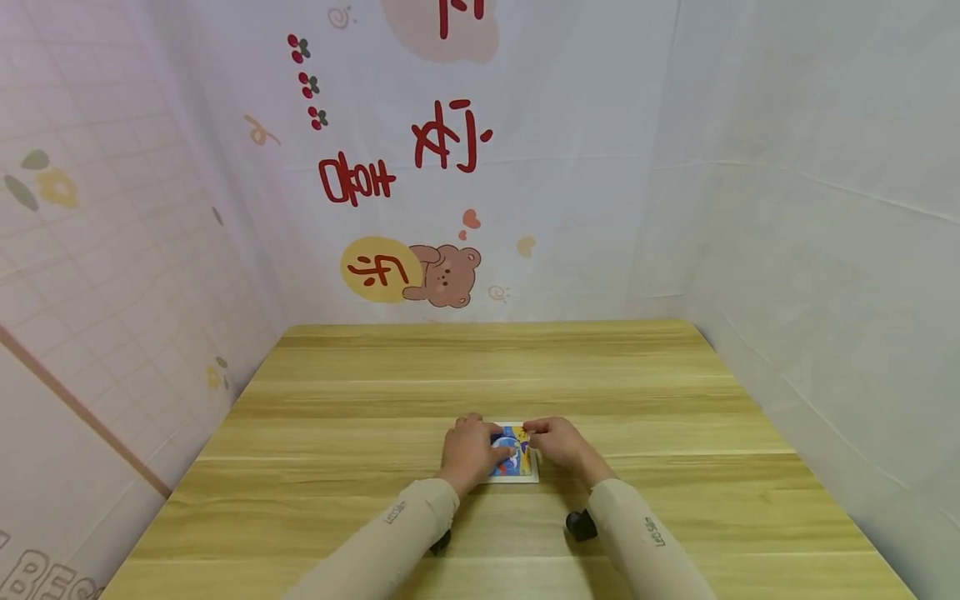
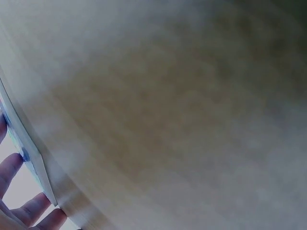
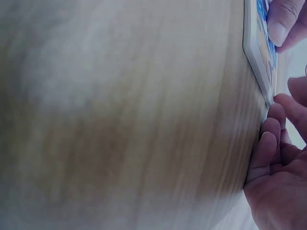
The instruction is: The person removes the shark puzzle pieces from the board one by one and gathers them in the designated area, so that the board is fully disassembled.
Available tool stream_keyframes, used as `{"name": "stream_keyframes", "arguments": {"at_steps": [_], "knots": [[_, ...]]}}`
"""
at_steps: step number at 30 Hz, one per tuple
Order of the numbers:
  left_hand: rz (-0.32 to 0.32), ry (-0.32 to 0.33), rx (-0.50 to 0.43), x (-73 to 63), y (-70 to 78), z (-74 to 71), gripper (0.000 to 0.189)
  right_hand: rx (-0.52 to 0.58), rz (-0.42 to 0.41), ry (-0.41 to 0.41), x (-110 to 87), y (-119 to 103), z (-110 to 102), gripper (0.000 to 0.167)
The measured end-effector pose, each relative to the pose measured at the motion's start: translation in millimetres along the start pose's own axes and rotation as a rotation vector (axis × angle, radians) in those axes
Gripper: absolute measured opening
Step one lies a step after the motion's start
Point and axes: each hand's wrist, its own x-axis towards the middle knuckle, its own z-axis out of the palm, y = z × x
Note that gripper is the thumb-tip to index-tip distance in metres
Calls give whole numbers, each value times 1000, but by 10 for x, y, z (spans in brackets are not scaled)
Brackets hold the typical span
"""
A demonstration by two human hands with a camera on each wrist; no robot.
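A small picture board with a white border and a blue and yellow cartoon picture lies flat on the wooden table. My left hand rests over its left side, thumb across the picture. In the left wrist view, fingers of that hand lie fairly straight against the board and its corner. At the far right corner, my right hand touches the board with its index fingertip. The right wrist view shows the other fingers loosely bent on the table, with nothing visible in them. Part of the picture is hidden under the left hand.
The wooden table stretches around the board on all sides. A white printed cloth wall rises behind it, with more cloth at left and right. A black device sits under the right wrist; part of another shows by the left.
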Motion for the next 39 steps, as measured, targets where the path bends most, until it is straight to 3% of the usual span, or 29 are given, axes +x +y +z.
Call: {"name": "stream_keyframes", "arguments": {"at_steps": [4,11,17,21,27,39], "knots": [[-2,4,-4,8,6,-3,42,-29,-1,8,3,-15,5,35],[0,-2,-16,4,5,4,41,55,3,-12,-4,1,10,29],[-2,-10,-9,-21,19,24,43,287,106,-35,-31,88,-100,37],[-7,-15,-7,-29,26,16,43,373,135,-146,-48,101,-147,44],[-3,-10,-10,-37,19,-13,42,335,138,-275,-87,51,-115,63],[6,4,-12,-26,7,-17,43,287,130,-321,-133,-49,-102,66]]}}
